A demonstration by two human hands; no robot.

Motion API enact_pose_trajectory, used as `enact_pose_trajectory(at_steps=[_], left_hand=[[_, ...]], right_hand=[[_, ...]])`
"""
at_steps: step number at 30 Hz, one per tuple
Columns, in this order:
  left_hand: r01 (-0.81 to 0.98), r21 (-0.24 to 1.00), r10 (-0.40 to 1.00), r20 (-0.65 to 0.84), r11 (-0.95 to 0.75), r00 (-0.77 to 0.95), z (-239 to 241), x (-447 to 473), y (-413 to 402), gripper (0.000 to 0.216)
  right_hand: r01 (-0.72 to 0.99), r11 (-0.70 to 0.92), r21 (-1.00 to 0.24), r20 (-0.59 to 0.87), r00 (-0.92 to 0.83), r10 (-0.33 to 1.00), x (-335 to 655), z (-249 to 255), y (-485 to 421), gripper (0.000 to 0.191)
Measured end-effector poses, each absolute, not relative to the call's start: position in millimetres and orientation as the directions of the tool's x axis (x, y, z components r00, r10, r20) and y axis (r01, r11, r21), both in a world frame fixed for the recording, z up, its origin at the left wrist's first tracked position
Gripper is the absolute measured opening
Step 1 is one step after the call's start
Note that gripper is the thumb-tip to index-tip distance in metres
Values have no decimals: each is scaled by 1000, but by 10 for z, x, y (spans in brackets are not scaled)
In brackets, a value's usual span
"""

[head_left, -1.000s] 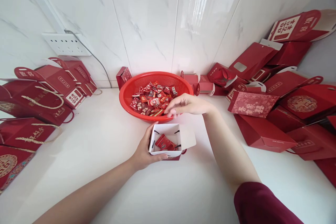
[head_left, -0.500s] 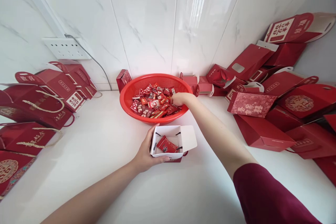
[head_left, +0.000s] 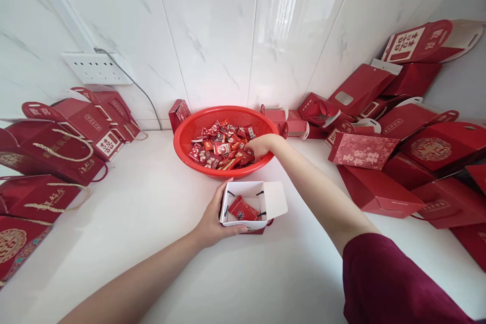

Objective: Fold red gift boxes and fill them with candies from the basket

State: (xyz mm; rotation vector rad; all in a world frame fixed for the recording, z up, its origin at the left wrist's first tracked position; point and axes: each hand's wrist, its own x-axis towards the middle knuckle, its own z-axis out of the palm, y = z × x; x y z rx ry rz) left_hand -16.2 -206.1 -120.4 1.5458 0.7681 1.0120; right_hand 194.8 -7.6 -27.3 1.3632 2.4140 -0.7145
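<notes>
My left hand [head_left: 213, 223] grips a small open gift box [head_left: 232, 223] by its left side and front. The box is white inside and red outside, with its lid flap folded out to the right. A red candy packet [head_left: 243, 208] lies at the bottom. Behind the box stands a red plastic basket [head_left: 190, 164] holding many wrapped candies [head_left: 222, 149]. My right hand [head_left: 260, 147] reaches over the basket's right rim into the candies. Its fingers are bent downward, and their tips are hidden among the wrappers, so whether they hold a candy cannot be seen.
Red gift boxes [head_left: 375, 187] are piled at the right, against the wall. More red boxes with rope handles [head_left: 49, 149] stand at the left. A small red box [head_left: 179, 114] is behind the basket. A power strip [head_left: 96, 68] with a cable is on the tiled wall.
My right hand has sunk slightly lower among the candies in the basket, its fingers now less visible. My left hand and the gift box have shifted very slightly to the right.
</notes>
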Motion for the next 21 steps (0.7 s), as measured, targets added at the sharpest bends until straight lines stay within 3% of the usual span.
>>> enact_pose_trajectory(at_steps=[5,11,19,21], left_hand=[[-60,978,869,207,-202,449,-1203,-148,-2074,110],[-41,972,872,226,-231,434,-1235,-163,-2073,108],[-76,977,872,210,-197,442,-1200,-144,-2087,104],[-88,979,873,204,-184,442,-1182,-130,-2089,104]], right_hand=[[756,397,-520,-202,-561,803,1938,-393,-80,29],[346,333,-877,100,-547,831,2005,-403,-73,26],[-93,180,-979,202,-503,840,2043,-355,-444,40],[-130,166,-978,209,-511,834,2071,-332,-644,42]])
